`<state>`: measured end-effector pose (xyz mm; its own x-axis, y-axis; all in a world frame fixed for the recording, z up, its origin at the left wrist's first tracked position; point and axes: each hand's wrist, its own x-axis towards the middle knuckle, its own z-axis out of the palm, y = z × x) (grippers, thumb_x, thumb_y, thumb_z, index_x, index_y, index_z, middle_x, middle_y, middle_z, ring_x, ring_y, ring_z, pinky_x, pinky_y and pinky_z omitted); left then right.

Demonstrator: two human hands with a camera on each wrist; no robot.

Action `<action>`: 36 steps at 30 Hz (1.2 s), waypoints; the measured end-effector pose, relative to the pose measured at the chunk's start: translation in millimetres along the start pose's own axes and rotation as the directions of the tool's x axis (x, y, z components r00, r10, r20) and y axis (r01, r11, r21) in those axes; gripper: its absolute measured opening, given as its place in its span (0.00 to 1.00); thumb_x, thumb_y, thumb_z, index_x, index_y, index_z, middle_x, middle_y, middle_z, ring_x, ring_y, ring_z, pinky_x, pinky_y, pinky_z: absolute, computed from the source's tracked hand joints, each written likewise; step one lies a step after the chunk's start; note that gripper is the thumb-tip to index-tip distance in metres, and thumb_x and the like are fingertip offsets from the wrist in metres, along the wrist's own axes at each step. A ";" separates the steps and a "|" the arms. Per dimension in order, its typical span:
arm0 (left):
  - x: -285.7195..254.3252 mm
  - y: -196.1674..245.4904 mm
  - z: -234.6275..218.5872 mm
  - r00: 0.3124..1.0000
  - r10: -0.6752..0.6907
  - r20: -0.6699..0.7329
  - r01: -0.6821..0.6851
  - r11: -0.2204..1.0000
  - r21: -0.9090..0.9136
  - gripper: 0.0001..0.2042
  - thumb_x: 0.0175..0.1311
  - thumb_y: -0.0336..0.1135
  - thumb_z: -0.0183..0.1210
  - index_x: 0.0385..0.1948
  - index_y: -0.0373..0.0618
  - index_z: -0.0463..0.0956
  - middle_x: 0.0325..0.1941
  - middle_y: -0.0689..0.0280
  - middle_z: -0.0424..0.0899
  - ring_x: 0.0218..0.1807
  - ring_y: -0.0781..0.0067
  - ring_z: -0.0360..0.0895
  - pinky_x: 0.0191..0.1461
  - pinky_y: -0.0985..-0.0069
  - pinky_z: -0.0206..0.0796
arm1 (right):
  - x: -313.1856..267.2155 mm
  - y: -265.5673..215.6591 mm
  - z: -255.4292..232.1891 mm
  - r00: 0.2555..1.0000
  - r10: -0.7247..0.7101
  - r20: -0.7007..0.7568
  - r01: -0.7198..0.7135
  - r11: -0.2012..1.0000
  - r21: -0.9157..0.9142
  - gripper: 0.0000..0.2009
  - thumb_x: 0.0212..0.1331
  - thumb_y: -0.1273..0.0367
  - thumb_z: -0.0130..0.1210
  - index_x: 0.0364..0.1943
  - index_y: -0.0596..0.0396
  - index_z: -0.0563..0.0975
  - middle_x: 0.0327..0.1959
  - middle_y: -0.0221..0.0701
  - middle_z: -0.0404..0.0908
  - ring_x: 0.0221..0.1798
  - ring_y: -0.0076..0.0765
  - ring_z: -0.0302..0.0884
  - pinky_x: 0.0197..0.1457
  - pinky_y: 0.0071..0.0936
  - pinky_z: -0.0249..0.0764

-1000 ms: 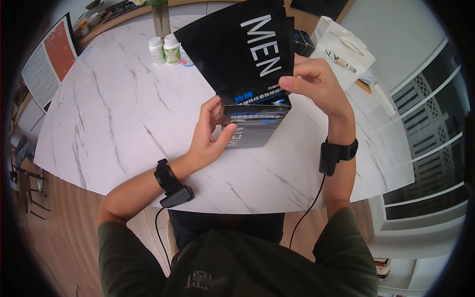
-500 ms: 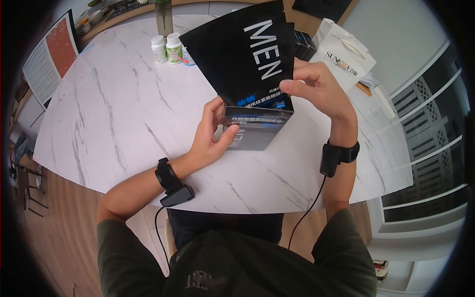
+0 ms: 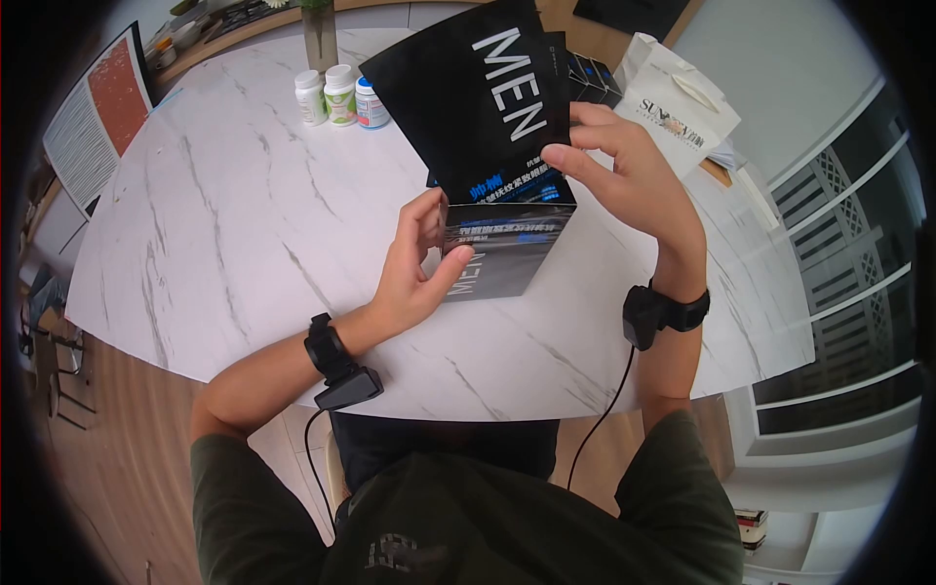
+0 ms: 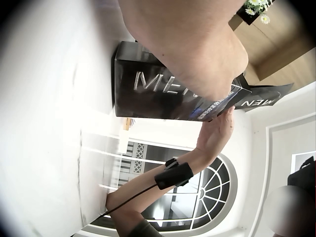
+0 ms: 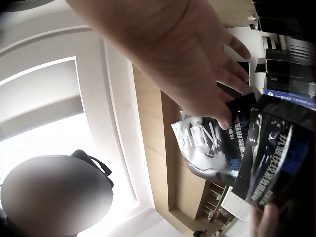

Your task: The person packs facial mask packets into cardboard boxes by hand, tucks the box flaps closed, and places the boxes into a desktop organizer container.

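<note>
My left hand grips a black box printed MEN, its thumb on the near face and its fingers round the left side. Above the box rises a flat black pouch, also lettered MEN, its lower end hidden inside the box's upper end. The right hand pinches the pouch by its right edge, thumb on the printed face. Behind it a second dark edge with small print shows. In the left wrist view the box stands close over the white table. The right wrist view shows the pouch bulging from the box.
Several white bottles stand at the back of the marble-patterned table, near a vase. Dark boxes and a white paper bag sit behind the right hand. A printed board is at the far left.
The right hand has turned slightly at the wrist, and the pouch's upper end has shifted a little. More of the dark edge behind it now shows. The left hand keeps its hold on the box.
</note>
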<state>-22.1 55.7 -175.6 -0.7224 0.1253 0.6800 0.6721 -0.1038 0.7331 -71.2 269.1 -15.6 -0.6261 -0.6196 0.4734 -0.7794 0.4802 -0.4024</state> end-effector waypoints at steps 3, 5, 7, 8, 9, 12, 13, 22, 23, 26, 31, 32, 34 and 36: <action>-0.4 1.8 1.8 1.000 -0.006 -0.004 0.006 1.000 -0.015 0.29 0.59 0.23 0.55 0.60 0.35 0.49 0.51 0.58 0.67 0.49 0.75 0.68 0.52 0.74 0.64 | 0.4 -8.1 -6.3 0.998 0.003 0.060 -0.003 1.000 -0.001 0.14 0.56 0.63 0.56 0.29 0.64 0.79 0.42 0.39 0.78 0.44 0.41 0.70 0.47 0.31 0.66; -0.3 2.3 0.6 1.000 -0.010 0.017 0.010 1.000 -0.019 0.29 0.59 0.23 0.55 0.60 0.36 0.49 0.52 0.57 0.67 0.50 0.74 0.68 0.53 0.74 0.64 | -1.0 -11.5 -8.1 0.992 0.031 0.123 -0.033 0.999 0.010 0.14 0.56 0.64 0.56 0.30 0.64 0.79 0.42 0.39 0.78 0.44 0.40 0.70 0.48 0.31 0.66; 0.6 3.6 0.5 0.999 -0.014 0.039 0.014 1.000 -0.024 0.29 0.59 0.23 0.55 0.60 0.36 0.49 0.53 0.56 0.67 0.51 0.74 0.69 0.53 0.74 0.64 | -3.1 -10.7 -7.0 0.994 -0.012 0.112 -0.004 0.990 0.140 0.13 0.56 0.65 0.56 0.30 0.65 0.79 0.38 0.37 0.78 0.42 0.39 0.70 0.47 0.31 0.65; 1.6 4.8 1.0 0.999 0.018 0.042 -0.017 1.000 -0.014 0.29 0.59 0.23 0.55 0.60 0.36 0.49 0.54 0.56 0.67 0.52 0.73 0.69 0.53 0.74 0.64 | -3.1 -12.6 -8.3 0.994 -0.011 0.112 -0.005 0.990 0.140 0.13 0.56 0.65 0.56 0.30 0.65 0.79 0.38 0.37 0.78 0.42 0.39 0.70 0.47 0.31 0.65; 2.3 5.3 1.5 0.998 0.049 0.045 -0.049 0.999 -0.005 0.29 0.59 0.23 0.55 0.60 0.36 0.49 0.56 0.55 0.66 0.53 0.72 0.69 0.53 0.74 0.64 | -2.3 -15.9 -10.9 0.990 0.003 0.143 -0.025 0.988 0.153 0.13 0.56 0.65 0.55 0.30 0.65 0.78 0.37 0.36 0.78 0.42 0.38 0.69 0.47 0.31 0.64; 1.5 3.6 1.4 0.998 0.042 0.043 -0.042 0.999 -0.003 0.29 0.59 0.23 0.55 0.60 0.35 0.49 0.58 0.53 0.65 0.54 0.71 0.69 0.53 0.74 0.64 | -0.6 -17.8 -11.6 0.986 0.015 0.165 -0.043 0.985 0.166 0.13 0.57 0.65 0.55 0.30 0.65 0.78 0.36 0.36 0.77 0.41 0.38 0.69 0.47 0.30 0.63; 1.7 4.2 1.7 0.998 0.042 0.043 -0.042 0.999 -0.003 0.29 0.59 0.23 0.55 0.60 0.35 0.49 0.58 0.53 0.65 0.54 0.71 0.69 0.53 0.74 0.64 | 0.2 -17.6 -11.3 0.988 0.013 0.157 -0.040 0.985 0.166 0.13 0.57 0.65 0.55 0.30 0.65 0.78 0.36 0.36 0.77 0.41 0.37 0.69 0.47 0.30 0.63; 0.3 2.1 1.6 1.000 0.007 0.023 -0.007 1.000 -0.006 0.28 0.58 0.23 0.56 0.59 0.36 0.51 0.48 0.59 0.68 0.49 0.75 0.67 0.53 0.74 0.64 | -2.8 0.7 -11.8 0.982 0.043 0.186 -0.066 0.991 0.120 0.12 0.55 0.65 0.56 0.29 0.63 0.79 0.36 0.37 0.77 0.40 0.38 0.69 0.45 0.29 0.64; 0.2 2.8 1.3 0.999 0.009 0.036 -0.009 1.000 -0.006 0.28 0.58 0.23 0.56 0.59 0.36 0.51 0.49 0.58 0.67 0.49 0.75 0.67 0.53 0.74 0.64 | -2.7 -0.4 -12.0 0.982 0.043 0.186 -0.066 0.991 0.120 0.12 0.55 0.65 0.56 0.29 0.63 0.79 0.36 0.37 0.77 0.40 0.38 0.69 0.45 0.29 0.64; 3.1 9.2 2.8 0.999 -0.007 0.035 0.009 0.999 -0.054 0.28 0.58 0.23 0.56 0.59 0.36 0.51 0.50 0.58 0.68 0.50 0.74 0.67 0.54 0.74 0.63 | 0.0 -4.8 -9.5 0.990 -0.087 0.110 0.080 0.994 0.069 0.12 0.53 0.65 0.58 0.26 0.63 0.79 0.34 0.37 0.76 0.38 0.37 0.69 0.43 0.29 0.64; 1.0 9.6 1.7 0.998 -0.046 0.047 0.050 0.995 -0.082 0.27 0.58 0.23 0.56 0.58 0.36 0.53 0.51 0.59 0.68 0.52 0.74 0.67 0.56 0.75 0.61 | 2.9 -0.6 -0.3 0.988 -0.144 0.057 0.136 0.983 0.124 0.12 0.51 0.66 0.60 0.22 0.64 0.77 0.29 0.35 0.74 0.36 0.36 0.67 0.40 0.28 0.63; 0.3 8.7 1.2 0.997 -0.051 0.057 0.054 0.998 -0.044 0.27 0.58 0.23 0.56 0.58 0.36 0.53 0.49 0.60 0.69 0.51 0.75 0.67 0.56 0.74 0.61 | 2.2 0.5 -0.4 0.988 -0.143 0.057 0.135 0.983 0.124 0.12 0.51 0.66 0.60 0.22 0.64 0.77 0.29 0.35 0.74 0.36 0.36 0.67 0.40 0.28 0.63; -0.8 6.3 0.1 0.996 -0.056 0.065 0.056 0.998 -0.006 0.26 0.58 0.23 0.56 0.57 0.36 0.54 0.48 0.61 0.69 0.50 0.76 0.67 0.56 0.74 0.60 | 0.3 3.3 -3.1 0.985 -0.165 0.040 0.158 0.977 0.140 0.12 0.51 0.66 0.60 0.21 0.64 0.77 0.27 0.33 0.73 0.35 0.35 0.67 0.39 0.27 0.62; -1.7 4.5 -1.3 0.991 -0.080 0.104 0.081 0.997 -0.002 0.26 0.58 0.24 0.57 0.57 0.36 0.55 0.44 0.63 0.68 0.47 0.77 0.66 0.56 0.74 0.60 | -2.8 0.5 -8.1 0.990 -0.118 0.081 0.107 0.985 0.134 0.12 0.51 0.66 0.60 0.20 0.64 0.77 0.27 0.33 0.72 0.35 0.35 0.67 0.39 0.27 0.62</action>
<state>-18.1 53.8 -173.4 -0.7532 0.2355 0.6142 0.6111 -0.0948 0.7858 -70.0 276.1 -10.7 -0.5256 -0.7206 0.4522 -0.8318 0.3236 -0.4511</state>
